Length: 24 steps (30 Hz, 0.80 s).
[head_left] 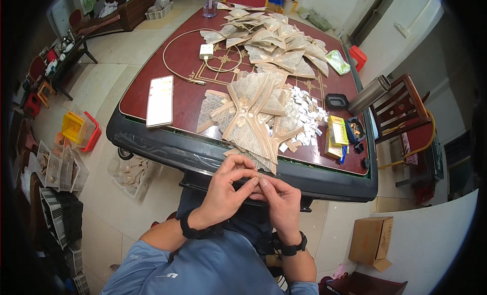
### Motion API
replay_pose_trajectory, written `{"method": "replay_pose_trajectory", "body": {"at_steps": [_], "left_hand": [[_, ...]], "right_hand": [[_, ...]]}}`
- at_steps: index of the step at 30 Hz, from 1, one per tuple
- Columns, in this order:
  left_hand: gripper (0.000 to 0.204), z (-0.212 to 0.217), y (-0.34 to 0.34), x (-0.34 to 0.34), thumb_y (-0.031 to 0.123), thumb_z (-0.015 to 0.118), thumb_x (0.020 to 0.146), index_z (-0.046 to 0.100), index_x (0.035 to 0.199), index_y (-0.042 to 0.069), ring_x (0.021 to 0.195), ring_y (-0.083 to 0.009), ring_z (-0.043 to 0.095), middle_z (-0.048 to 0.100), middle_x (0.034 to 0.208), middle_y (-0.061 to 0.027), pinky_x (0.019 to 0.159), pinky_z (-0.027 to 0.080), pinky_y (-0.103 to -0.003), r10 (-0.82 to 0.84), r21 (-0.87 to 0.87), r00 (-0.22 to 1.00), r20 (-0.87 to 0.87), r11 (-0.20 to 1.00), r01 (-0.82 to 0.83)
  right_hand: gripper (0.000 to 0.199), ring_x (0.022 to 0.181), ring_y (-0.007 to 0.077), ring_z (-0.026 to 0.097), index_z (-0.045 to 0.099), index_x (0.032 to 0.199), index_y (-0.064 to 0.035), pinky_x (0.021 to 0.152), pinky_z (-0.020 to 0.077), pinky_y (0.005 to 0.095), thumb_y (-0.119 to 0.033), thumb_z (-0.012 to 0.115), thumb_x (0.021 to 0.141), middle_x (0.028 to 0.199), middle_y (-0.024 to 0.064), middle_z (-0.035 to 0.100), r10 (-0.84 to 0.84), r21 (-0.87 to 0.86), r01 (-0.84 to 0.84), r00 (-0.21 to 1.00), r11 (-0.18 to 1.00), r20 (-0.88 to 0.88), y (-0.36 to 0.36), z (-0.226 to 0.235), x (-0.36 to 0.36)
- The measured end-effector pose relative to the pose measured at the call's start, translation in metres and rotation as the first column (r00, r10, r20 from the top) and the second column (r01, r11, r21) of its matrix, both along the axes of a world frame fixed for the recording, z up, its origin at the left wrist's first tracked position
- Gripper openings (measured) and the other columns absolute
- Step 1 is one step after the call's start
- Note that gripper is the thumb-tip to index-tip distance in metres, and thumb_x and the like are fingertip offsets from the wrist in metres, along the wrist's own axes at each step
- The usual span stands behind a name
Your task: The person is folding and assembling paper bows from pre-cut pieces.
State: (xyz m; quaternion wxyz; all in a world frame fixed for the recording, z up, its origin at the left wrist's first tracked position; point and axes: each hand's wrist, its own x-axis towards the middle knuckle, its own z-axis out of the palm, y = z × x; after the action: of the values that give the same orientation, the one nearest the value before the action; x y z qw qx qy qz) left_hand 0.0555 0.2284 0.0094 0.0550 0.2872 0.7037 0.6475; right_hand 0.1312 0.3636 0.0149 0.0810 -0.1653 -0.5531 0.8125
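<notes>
My left hand (231, 188) and my right hand (280, 196) meet at the table's near edge, thumbs and fingertips pinched together. Something small and tan seems to sit between the fingertips, but it is too small and covered to name. Just beyond them lies a stack of flat, tan, patterned cut pieces (248, 109), shaped like an X with beige bands along the edges. The stack's nearest corner reaches to my left fingers. A heap of small white square pieces (304, 115) spreads to the right of the stack.
A larger pile of patterned pieces (276, 41) covers the table's far part. At left lie a phone (160, 102) and a white charger (206, 52) with its cable. Yellow boxes (336, 135), a black tray (337, 100) and a steel flask (370, 94) line the right side. Crates (133, 175) stand on the floor.
</notes>
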Motion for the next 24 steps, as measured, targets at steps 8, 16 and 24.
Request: {"method": "replay_pose_trajectory", "body": {"at_steps": [8,16,24], "left_hand": [[0.011,-0.018,0.003,-0.006,0.008,0.06,0.093,0.066,0.094,-0.002,0.1,-0.0177,0.062,0.057,0.112,-0.0073,0.092,0.048,-0.03,-0.272,0.353,0.744,0.61,0.934,0.052],[0.011,-0.005,-0.002,-0.021,0.01,0.057,0.095,0.061,0.098,0.0,0.098,-0.0181,0.065,0.061,0.11,-0.0087,0.089,0.052,-0.032,-0.349,0.37,0.661,0.664,0.922,0.115],[0.007,0.011,0.011,-0.023,0.008,0.06,0.091,0.062,0.094,0.003,0.106,-0.021,0.059,0.06,0.114,-0.0092,0.09,0.046,-0.034,-0.353,0.075,0.935,-0.038,0.932,0.355]], "right_hand": [[0.018,0.077,0.0167,0.07,0.065,0.105,0.0099,0.069,0.0585,0.0259,-0.004,0.057,0.095,0.089,0.0124,0.069,-0.093,0.31,0.087,0.996,0.947,0.005,0.003,-0.012,0.021],[0.015,0.067,0.0177,0.069,0.069,0.093,0.0037,0.059,0.053,0.029,-0.009,0.069,0.086,0.076,0.0147,0.068,-0.17,0.93,-0.012,0.982,0.367,0.079,0.043,-0.036,0.052],[0.034,0.075,0.0181,0.068,0.055,0.12,0.0091,0.061,0.0592,0.0285,-0.019,0.049,0.102,0.094,0.0159,0.066,0.188,-0.362,-0.156,0.981,0.919,0.054,0.047,0.0,0.008]]}}
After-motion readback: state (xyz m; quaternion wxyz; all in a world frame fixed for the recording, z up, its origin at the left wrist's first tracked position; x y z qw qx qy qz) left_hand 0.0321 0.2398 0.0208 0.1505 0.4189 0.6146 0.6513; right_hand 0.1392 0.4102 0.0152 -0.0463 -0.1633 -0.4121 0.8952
